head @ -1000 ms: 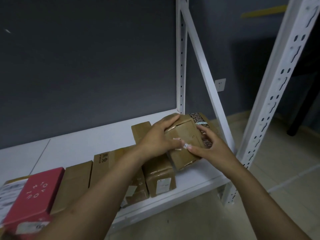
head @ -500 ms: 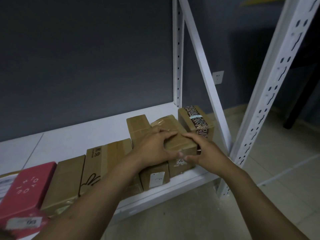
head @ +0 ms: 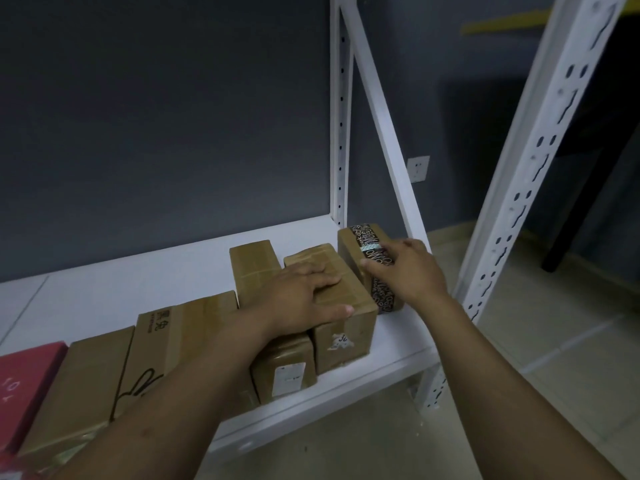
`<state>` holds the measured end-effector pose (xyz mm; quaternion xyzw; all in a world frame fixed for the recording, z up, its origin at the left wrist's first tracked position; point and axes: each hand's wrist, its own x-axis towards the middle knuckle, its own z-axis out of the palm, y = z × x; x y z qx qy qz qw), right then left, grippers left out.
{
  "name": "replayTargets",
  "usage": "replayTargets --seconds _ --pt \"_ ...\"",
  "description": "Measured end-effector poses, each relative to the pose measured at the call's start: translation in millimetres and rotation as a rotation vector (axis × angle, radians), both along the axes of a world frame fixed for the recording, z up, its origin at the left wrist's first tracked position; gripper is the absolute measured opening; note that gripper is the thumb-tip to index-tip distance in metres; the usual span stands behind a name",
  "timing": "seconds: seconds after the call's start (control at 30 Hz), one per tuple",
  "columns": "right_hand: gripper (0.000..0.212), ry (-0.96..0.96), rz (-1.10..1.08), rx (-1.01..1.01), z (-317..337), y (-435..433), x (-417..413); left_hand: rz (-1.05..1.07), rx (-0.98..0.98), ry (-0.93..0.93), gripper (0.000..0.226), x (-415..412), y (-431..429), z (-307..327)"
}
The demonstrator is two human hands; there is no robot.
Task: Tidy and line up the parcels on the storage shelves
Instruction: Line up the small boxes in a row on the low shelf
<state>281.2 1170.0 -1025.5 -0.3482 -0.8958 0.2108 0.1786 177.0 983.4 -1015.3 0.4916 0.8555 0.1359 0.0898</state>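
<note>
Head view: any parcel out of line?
Yes. The patterned-tape box at the row's right end sits farther back than its neighbours; the right hand rests on it. The label on the next box looks torn.

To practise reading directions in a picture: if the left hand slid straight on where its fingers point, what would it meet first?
Probably the patterned-tape box, standing next to the plain box the left hand rests on. The right hand on it lies close too; depth is unclear.
</note>
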Motion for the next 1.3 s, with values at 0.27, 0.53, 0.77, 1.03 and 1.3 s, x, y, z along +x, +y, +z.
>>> replayTargets --seconds 0.27,0.53,0.77,1.03,1.3 --pt "0.069 -0.068 -0.029 -0.043 1 -4 -9 -0.004 0.021 -0.045 0.072 2 -4 -5" --pt "0.074 0.435 -0.084 0.044 11 -23 31 -0.009 0.110 -0.036 0.074 5 -8 -6" --pt "0.077 0.644 0.231 0.054 26 -38 47 0.247 0.681 -0.531 0.101 16 -11 35" --pt "0.079 0.682 0.345 0.068 29 -44 48 0.261 0.754 -0.832 0.097 5 -7 72" --pt "0.072 0.572 0.264 -0.199 30 -41 44 0.286 0.873 -0.479 0.090 18 0 62"
